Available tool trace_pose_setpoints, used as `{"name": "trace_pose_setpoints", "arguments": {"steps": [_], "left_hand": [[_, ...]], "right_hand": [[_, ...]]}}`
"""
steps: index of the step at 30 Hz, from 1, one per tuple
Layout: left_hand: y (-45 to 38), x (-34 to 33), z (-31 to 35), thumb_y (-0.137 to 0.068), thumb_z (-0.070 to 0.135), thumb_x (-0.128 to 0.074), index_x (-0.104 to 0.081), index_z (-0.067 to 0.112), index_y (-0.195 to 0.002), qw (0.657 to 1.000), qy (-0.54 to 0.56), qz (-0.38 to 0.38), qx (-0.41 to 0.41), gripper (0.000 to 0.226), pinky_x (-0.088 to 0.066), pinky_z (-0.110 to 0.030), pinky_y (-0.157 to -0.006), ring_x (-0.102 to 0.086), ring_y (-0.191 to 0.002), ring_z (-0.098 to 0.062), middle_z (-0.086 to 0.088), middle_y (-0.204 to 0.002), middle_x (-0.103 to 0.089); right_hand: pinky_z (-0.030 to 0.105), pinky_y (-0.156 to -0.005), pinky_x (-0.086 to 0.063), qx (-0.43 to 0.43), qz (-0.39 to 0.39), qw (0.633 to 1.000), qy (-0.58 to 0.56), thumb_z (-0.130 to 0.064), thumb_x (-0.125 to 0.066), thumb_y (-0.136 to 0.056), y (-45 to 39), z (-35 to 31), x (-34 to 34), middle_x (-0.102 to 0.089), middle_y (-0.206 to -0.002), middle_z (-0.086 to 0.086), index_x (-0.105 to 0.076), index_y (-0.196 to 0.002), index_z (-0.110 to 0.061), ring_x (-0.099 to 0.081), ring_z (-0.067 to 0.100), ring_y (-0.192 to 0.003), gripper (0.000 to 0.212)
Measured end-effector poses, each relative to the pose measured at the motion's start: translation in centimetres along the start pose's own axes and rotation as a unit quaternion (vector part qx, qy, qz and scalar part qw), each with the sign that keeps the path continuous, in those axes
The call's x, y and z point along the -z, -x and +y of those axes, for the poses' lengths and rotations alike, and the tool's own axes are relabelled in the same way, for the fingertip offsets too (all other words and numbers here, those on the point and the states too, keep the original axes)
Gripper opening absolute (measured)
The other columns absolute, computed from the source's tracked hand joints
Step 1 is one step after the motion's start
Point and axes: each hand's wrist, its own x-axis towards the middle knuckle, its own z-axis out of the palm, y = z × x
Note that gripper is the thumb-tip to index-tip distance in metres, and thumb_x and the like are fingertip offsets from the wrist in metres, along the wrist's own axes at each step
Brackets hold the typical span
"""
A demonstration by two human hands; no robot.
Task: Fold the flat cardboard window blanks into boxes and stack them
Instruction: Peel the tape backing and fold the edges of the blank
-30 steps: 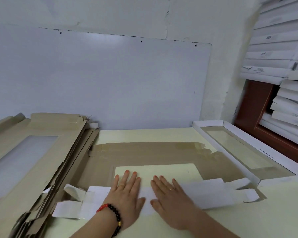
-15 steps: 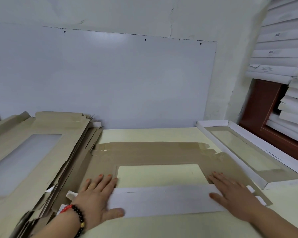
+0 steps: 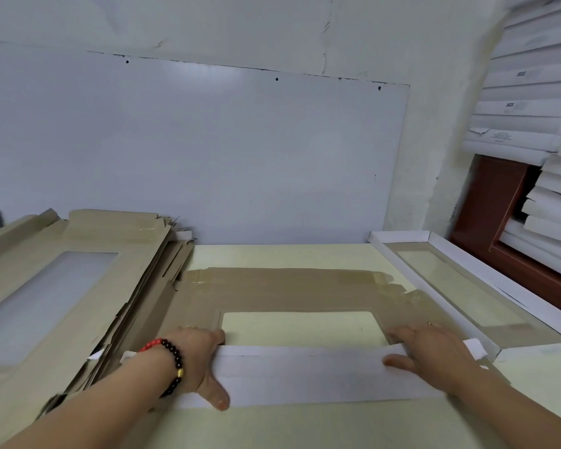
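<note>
Here both hands (image 3: 195,361) (image 3: 434,354) press blank's (image 3: 289,293) folded near edge.

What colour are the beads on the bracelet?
Red and dark beads, plus one gold bead, on the bracelet; the head view shows it.

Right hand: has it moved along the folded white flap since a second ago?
Yes. The right hand has slid rightward along the white flap, from beside the left hand to past the window cutout's right corner.

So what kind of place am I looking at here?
Probably a small packaging workroom: a pile of flat window blanks on the left, a folded box on the table, white boxes stacked high at right.
</note>
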Motion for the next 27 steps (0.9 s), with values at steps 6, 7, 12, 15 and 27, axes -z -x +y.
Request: {"name": "trace_pose_setpoints", "arguments": {"steps": [6, 7, 12, 15, 27], "left_hand": [[-0.2, 1.8, 0.6, -0.049, 0.057, -0.076, -0.058, 0.028, -0.087, 0.999, -0.017, 0.027, 0.028, 0.051, -0.047, -0.022, -0.059, -0.059, -0.075, -0.007, 0.013, -0.082, -0.062], [-0.2, 2.1, 0.6, -0.053, 0.055, -0.074, -0.058, 0.029, -0.088, 0.998, -0.037, 0.041, 0.034, 0.047, -0.046, -0.023, -0.059, -0.059, -0.075, -0.007, 0.014, -0.081, -0.061], [0.4, 3.7, 1.1, -0.073, 0.038, -0.066, -0.061, 0.03, -0.099, 0.991, -0.107, 0.065, 0.042, 0.028, -0.044, -0.024, -0.066, -0.055, -0.081, -0.014, 0.013, -0.08, -0.053], [1.4, 3.3, 1.8, -0.081, 0.024, -0.056, -0.064, 0.027, -0.107, 0.989, -0.142, 0.044, 0.016, 0.027, -0.05, -0.027, -0.076, -0.061, -0.096, -0.017, 0.009, -0.089, -0.058], [3.7, -3.9, 7.6, -0.1, 0.022, -0.033, -0.049, 0.01, -0.125, 0.976, -0.168, 0.033, -0.133, 0.031, -0.04, -0.043, -0.098, -0.042, -0.125, -0.029, -0.011, -0.138, -0.042]], "right_hand": [[0.026, -0.088, -0.045, 0.005, -0.129, 0.975, -0.179, -0.076, -0.071, -0.05, -1.0, -0.7, 3.0, -0.062, -0.105, -0.027, -0.054, -0.113, -0.058, -0.051, 0.008, -0.105, 0.068], [0.023, -0.083, -0.047, 0.013, -0.149, 0.968, -0.202, -0.068, -0.075, -0.049, -1.2, -0.9, 3.5, -0.063, -0.099, -0.026, -0.057, -0.106, -0.059, -0.054, 0.002, -0.098, 0.061], [0.017, -0.065, -0.042, 0.032, -0.096, 0.983, -0.154, -0.044, -0.08, -0.061, -1.9, -1.8, 4.7, -0.056, -0.089, -0.023, -0.059, -0.11, -0.042, -0.053, -0.001, -0.083, 0.053], [0.021, -0.067, -0.043, 0.038, -0.059, 0.995, -0.078, -0.041, -0.071, -0.07, -1.0, -2.4, 5.2, -0.058, -0.093, -0.017, -0.057, -0.112, -0.041, -0.054, 0.006, -0.087, 0.044], [0.01, -0.046, -0.046, 0.195, 0.162, 0.966, -0.051, -0.05, -0.089, -0.044, 5.3, -10.2, 2.3, -0.063, -0.067, -0.024, -0.071, -0.066, -0.041, -0.06, 0.001, -0.053, 0.03]]}}
